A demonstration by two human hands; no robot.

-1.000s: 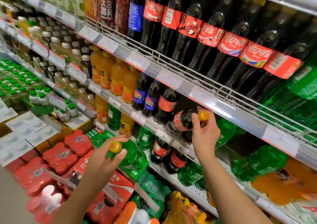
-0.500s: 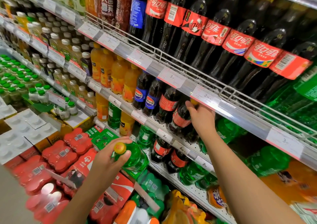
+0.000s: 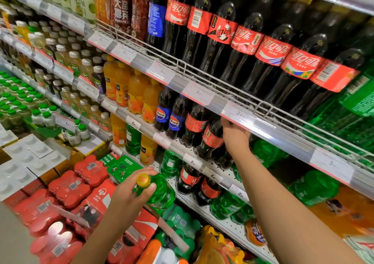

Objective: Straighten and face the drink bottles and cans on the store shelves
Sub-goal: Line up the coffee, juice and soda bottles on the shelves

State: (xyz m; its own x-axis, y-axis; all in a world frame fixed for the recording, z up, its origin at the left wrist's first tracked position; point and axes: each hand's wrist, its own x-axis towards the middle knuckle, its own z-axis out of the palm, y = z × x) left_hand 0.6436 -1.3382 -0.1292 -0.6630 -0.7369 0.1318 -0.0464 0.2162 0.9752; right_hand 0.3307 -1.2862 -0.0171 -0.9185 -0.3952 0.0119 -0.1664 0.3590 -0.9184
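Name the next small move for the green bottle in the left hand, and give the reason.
Probably carry the green bottle up and right into the green-bottle row just beyond the cola bottles. The left hand grips it by its yellow cap, off the shelf, while the right hand reaches in under the shelf rail beside that row, its fingers hidden.

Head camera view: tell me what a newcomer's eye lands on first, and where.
The row of tall cola bottles with red labels fills the upper shelf. Low and central, the left hand grips a green bottle by its yellow-capped neck. The right hand reaches among small cola bottles under the price rail.
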